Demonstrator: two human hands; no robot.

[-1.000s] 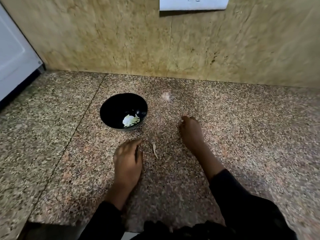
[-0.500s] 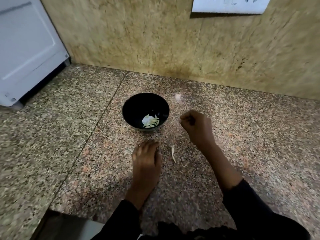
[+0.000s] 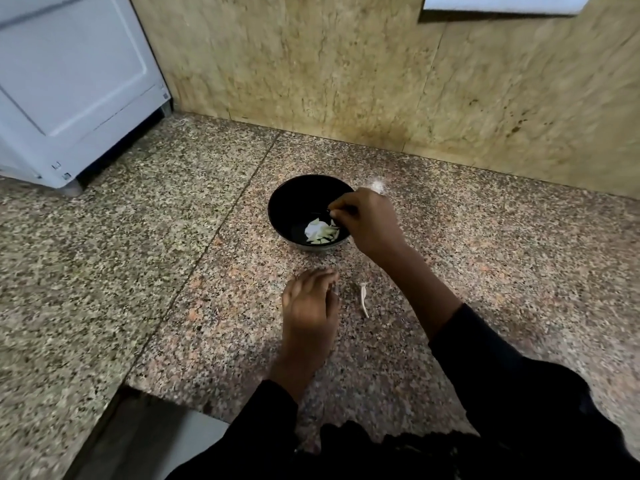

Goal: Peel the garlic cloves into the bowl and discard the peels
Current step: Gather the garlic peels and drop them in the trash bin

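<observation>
A black bowl (image 3: 294,199) stands on the granite counter (image 3: 485,271) with several pale garlic pieces (image 3: 320,232) in its bottom. My right hand (image 3: 370,226) hovers over the bowl's right rim, its fingertips pinched on a small pale bit of garlic; whether it is clove or peel is too small to tell. Nearer to me, my left hand (image 3: 310,303) rests on the counter with loosely curled fingers and nothing visible in it. A thin pale garlic peel (image 3: 363,299) lies on the counter just right of the left hand.
A white appliance (image 3: 69,81) stands at the back left against the beige stone wall (image 3: 346,81). A white wall plate (image 3: 502,1) hangs top right. The counter's front edge (image 3: 166,400) steps inward at lower left. A small white fleck (image 3: 377,185) lies behind the bowl.
My right hand lifted off the counter and moved left over the bowl with its fingers pinched. My left hand stayed by the peel. The camera view shifted left.
</observation>
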